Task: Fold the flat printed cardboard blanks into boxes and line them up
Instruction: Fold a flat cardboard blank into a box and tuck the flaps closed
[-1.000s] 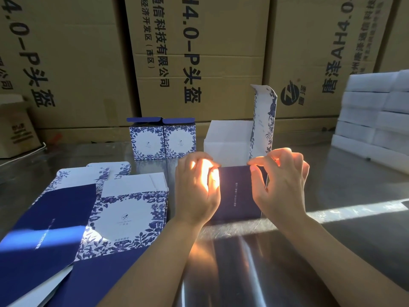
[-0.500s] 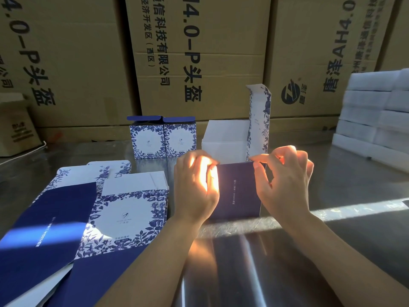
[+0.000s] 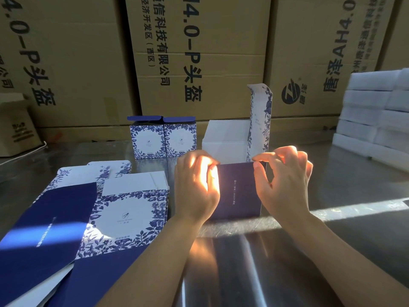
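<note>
Before cartons (image 3: 232, 41) printed "4.0-P头盔", left hand (image 3: 195, 187) and right hand (image 3: 285, 180) fingers pinch the navy box (image 3: 236, 191).

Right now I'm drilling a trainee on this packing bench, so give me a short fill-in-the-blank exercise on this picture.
1. Behind the hands, ___ finished boxes stand side by side.
2. The left hand and right hand hold a half-folded box whose near panel is dark ___.
3. Its tall flap points straight ___.
4. The flat blanks lie on the person's ___ side.
Missing words: two, blue, up, left.
</note>
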`<state>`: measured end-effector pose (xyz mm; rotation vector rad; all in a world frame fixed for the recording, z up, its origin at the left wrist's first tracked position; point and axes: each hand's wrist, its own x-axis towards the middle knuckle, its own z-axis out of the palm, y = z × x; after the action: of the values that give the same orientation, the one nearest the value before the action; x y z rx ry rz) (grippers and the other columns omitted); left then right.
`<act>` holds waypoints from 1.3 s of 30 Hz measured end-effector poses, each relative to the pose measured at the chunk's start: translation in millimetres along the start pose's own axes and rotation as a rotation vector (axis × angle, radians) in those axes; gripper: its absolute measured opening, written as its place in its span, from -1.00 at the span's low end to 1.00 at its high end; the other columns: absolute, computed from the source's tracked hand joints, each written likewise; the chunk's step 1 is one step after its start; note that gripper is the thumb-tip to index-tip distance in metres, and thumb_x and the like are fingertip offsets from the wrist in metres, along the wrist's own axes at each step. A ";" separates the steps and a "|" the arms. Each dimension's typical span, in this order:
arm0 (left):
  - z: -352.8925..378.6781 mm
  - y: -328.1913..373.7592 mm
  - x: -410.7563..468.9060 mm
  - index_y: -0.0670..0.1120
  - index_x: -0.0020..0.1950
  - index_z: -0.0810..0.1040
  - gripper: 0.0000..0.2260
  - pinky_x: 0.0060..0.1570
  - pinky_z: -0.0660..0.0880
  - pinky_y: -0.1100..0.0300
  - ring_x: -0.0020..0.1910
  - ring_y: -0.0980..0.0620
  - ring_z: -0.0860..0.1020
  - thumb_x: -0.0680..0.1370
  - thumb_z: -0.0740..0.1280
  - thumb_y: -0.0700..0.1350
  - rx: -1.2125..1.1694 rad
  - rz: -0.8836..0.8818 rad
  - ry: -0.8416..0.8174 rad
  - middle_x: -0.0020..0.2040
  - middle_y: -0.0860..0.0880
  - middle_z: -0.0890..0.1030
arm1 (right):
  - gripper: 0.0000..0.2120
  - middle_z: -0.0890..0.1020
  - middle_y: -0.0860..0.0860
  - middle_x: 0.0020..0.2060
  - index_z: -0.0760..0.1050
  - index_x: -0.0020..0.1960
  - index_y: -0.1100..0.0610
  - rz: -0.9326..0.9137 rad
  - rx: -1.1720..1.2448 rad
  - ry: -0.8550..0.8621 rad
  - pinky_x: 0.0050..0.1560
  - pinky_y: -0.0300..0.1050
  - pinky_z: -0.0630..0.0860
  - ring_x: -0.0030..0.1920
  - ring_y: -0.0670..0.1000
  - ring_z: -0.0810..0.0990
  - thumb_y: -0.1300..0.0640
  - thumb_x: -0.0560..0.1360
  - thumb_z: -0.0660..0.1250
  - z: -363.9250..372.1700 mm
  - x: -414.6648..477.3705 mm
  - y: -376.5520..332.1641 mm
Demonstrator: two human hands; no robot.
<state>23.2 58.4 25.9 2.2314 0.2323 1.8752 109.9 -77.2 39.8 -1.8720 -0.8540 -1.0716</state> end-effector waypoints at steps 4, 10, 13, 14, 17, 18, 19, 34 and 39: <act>-0.3 -0.5 0.0 -0.15 -0.11 0.55 -0.82 0.00 0.38 0.12 -0.03 0.01 0.39 0.50 0.16 -0.18 0.000 -0.005 -0.002 -0.06 -0.07 0.54 | -0.84 0.46 0.07 -0.07 0.62 -0.10 0.09 0.016 -0.019 0.005 0.07 -0.09 0.14 -0.01 0.03 0.27 0.12 0.45 0.27 -1.7 0.9 1.6; -1.0 0.8 0.7 -0.15 -0.12 0.55 -0.83 0.00 0.36 0.14 -0.04 0.01 0.39 0.50 0.17 -0.19 0.006 0.007 0.004 -0.07 -0.08 0.54 | -0.84 0.47 0.07 -0.09 0.61 -0.15 0.10 -0.020 -0.031 -0.007 0.04 -0.09 0.13 -0.01 0.03 0.27 0.19 0.42 0.24 -0.4 2.7 3.1; -2.5 2.8 0.5 -0.15 -0.07 0.57 -0.82 0.02 0.36 0.11 -0.03 0.00 0.39 0.49 0.19 -0.16 0.019 0.004 0.003 -0.06 -0.09 0.54 | -0.83 0.44 0.03 -0.12 0.59 -0.16 0.10 -0.035 0.017 -0.041 0.00 -0.19 0.05 -0.01 0.02 0.27 0.19 0.46 0.21 0.1 3.7 5.7; -2.7 3.8 0.4 -0.14 -0.05 0.58 -0.81 0.03 0.36 0.10 -0.02 -0.01 0.39 0.49 0.20 -0.13 0.038 0.010 0.005 -0.06 -0.10 0.54 | -0.81 0.43 0.02 -0.12 0.59 -0.15 0.09 -0.046 0.030 -0.045 -0.01 -0.20 0.05 -0.02 0.01 0.27 0.18 0.47 0.20 0.2 3.4 6.5; -1.6 6.7 0.2 -0.10 -0.04 0.61 -0.81 0.05 0.32 0.11 0.00 -0.01 0.39 0.49 0.26 -0.06 0.128 0.092 0.027 -0.03 -0.10 0.53 | -0.72 0.47 0.03 -0.13 0.59 -0.15 0.10 -0.080 0.069 -0.047 -0.01 -0.21 0.07 -0.03 0.00 0.28 0.09 0.50 0.11 1.0 1.7 4.2; -0.9 7.3 -0.1 -0.08 -0.05 0.63 -0.82 0.04 0.32 0.11 0.00 -0.01 0.39 0.50 0.27 -0.04 0.159 0.131 0.039 -0.01 -0.07 0.50 | -0.70 0.48 0.04 -0.13 0.59 -0.14 0.11 -0.087 0.079 -0.047 0.00 -0.21 0.07 -0.03 -0.01 0.28 0.08 0.50 0.09 1.3 0.9 2.9; -0.2 7.8 -0.4 -0.06 -0.07 0.64 -0.83 0.02 0.32 0.11 0.00 -0.02 0.40 0.51 0.28 -0.03 0.184 0.161 0.046 0.01 -0.04 0.47 | -0.69 0.48 0.04 -0.13 0.60 -0.14 0.11 -0.092 0.087 -0.048 0.00 -0.21 0.08 -0.02 -0.01 0.29 0.07 0.50 0.09 1.6 0.3 1.7; -6.1 -0.4 2.8 -0.15 -0.19 0.55 -0.82 0.04 0.37 0.05 0.00 -0.05 0.38 0.48 0.18 -0.14 0.087 -0.080 0.062 -0.04 -0.13 0.53 | -0.80 0.46 0.00 -0.13 0.59 -0.12 0.13 -0.018 0.016 -0.047 0.06 -0.23 0.04 0.02 -0.01 0.29 0.17 0.48 0.18 -1.7 1.0 4.2; -0.4 -4.5 -0.6 -0.16 -0.18 0.54 -0.81 0.04 0.39 0.05 0.00 -0.03 0.37 0.52 0.18 -0.15 0.075 -0.017 0.038 -0.03 -0.14 0.49 | -0.70 0.50 0.02 -0.14 0.60 -0.13 0.14 -0.025 0.017 -0.043 0.01 -0.13 0.12 -0.02 0.02 0.32 0.10 0.50 0.10 0.7 3.5 8.6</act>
<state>22.9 62.6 24.3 2.2358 0.3323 1.9323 118.7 -79.9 40.0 -1.8806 -0.9103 -1.0394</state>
